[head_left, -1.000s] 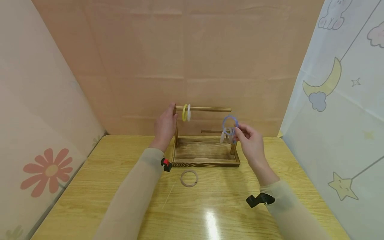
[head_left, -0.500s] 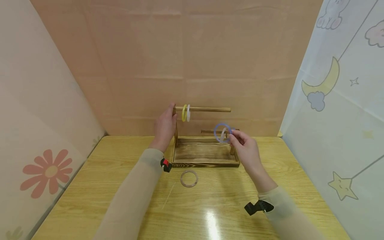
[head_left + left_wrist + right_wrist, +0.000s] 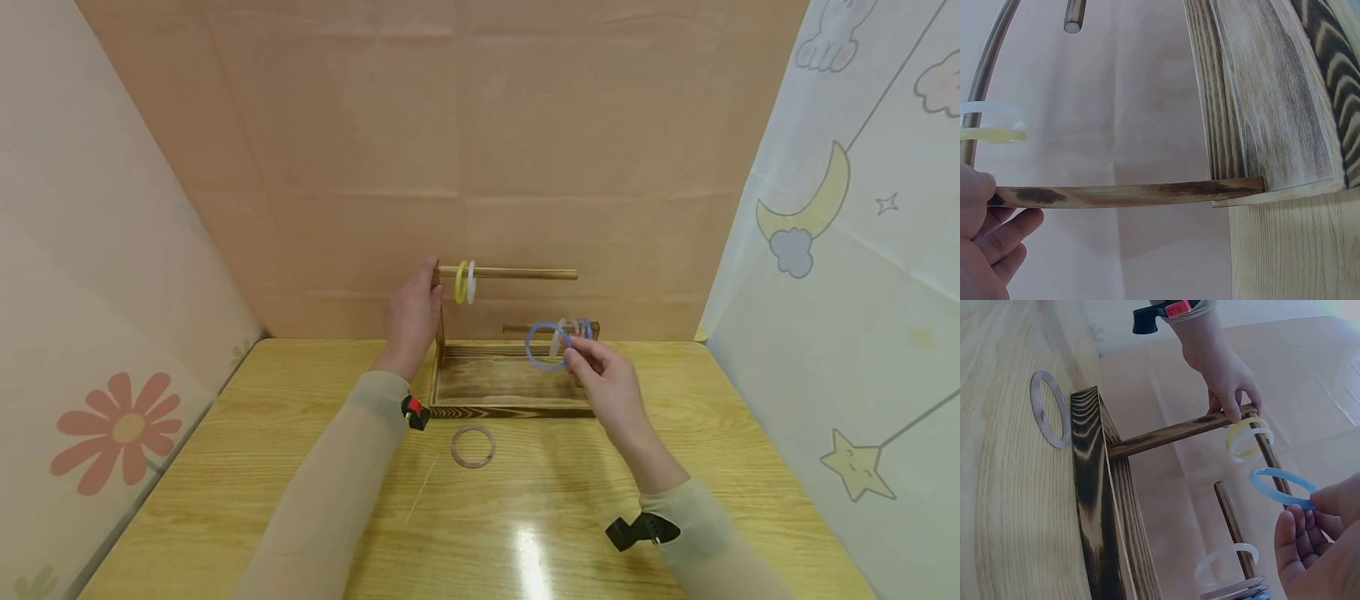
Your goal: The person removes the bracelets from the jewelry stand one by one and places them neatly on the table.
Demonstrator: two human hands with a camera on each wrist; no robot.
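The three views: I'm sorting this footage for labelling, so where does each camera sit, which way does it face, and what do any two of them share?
Head: worn high, looking forward and down at the wooden rack; shows both sleeved forearms, the left hand on the rack's post and the right hand pinching a blue ring.
Left wrist: looks along the left hand's fingers at the post and rack base.
Right wrist: looks past the right hand's fingers at the rods.
Shared: head and right wrist both show the blue ring, the yellow ring and the clear ring on the table.

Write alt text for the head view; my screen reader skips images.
A right hand pinches a blue ring beside a wooden rack's lower rod, while the left hand grips the rack's taller post. A pale ring lies on the table.
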